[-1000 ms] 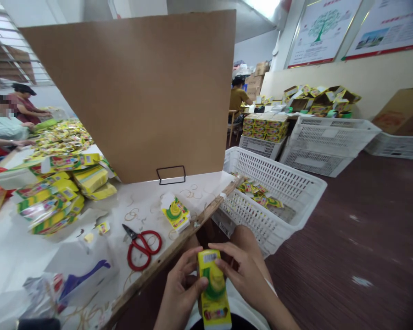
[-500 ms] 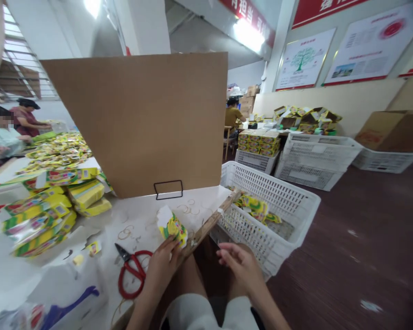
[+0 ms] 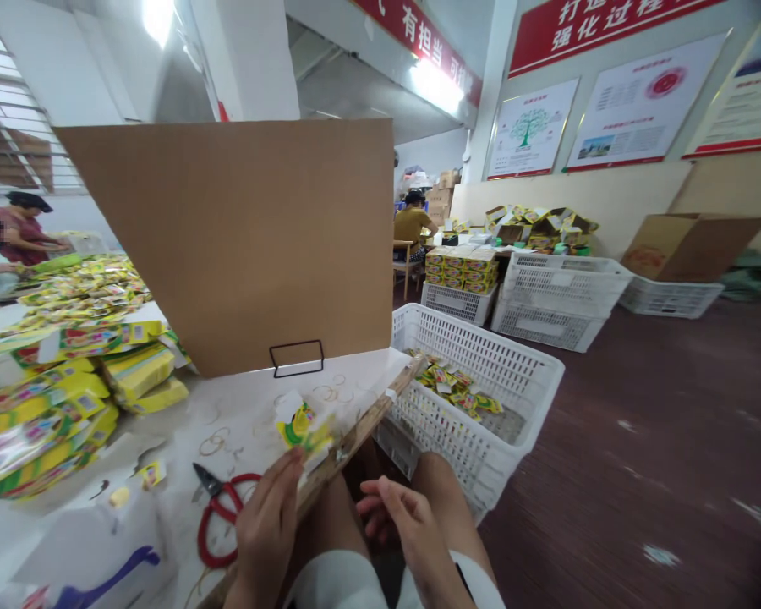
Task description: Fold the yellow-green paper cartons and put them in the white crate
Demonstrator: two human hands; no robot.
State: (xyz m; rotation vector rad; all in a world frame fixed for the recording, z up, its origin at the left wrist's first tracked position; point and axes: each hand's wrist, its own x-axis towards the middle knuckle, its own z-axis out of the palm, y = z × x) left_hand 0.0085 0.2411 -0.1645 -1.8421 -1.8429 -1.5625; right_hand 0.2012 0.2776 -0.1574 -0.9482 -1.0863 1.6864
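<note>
A small yellow-and-green printed packet [image 3: 305, 430] with a white end lies near the table's wooden edge, partly blurred. My left hand [image 3: 270, 518] is at its near side, fingers stretched out together; whether they touch it I cannot tell. Above my lap, my right hand [image 3: 401, 520] has loosely bent fingers, apart from the thumb, with nothing visible in them. Red-handled scissors [image 3: 221, 516] lie left of my left hand. Rubber bands [image 3: 214, 441] are scattered on the white tabletop [image 3: 241, 397]. To the right, a white plastic basket [image 3: 520, 381] holds several similar packets [image 3: 457, 391].
A tall cardboard sheet [image 3: 241, 245] stands at the table's back, by a black wire stand [image 3: 297, 359]. Stacked yellow packets [image 3: 44, 423] and a white plastic bag [image 3: 95, 541] lie left. Co-workers sit beyond. Stacked crates [image 3: 555, 296] stand at the right back.
The view has turned slightly right. My left hand has drawn back toward the packet's near edge. Packets that were blurred higher in the basket now lie lower, spread out.
</note>
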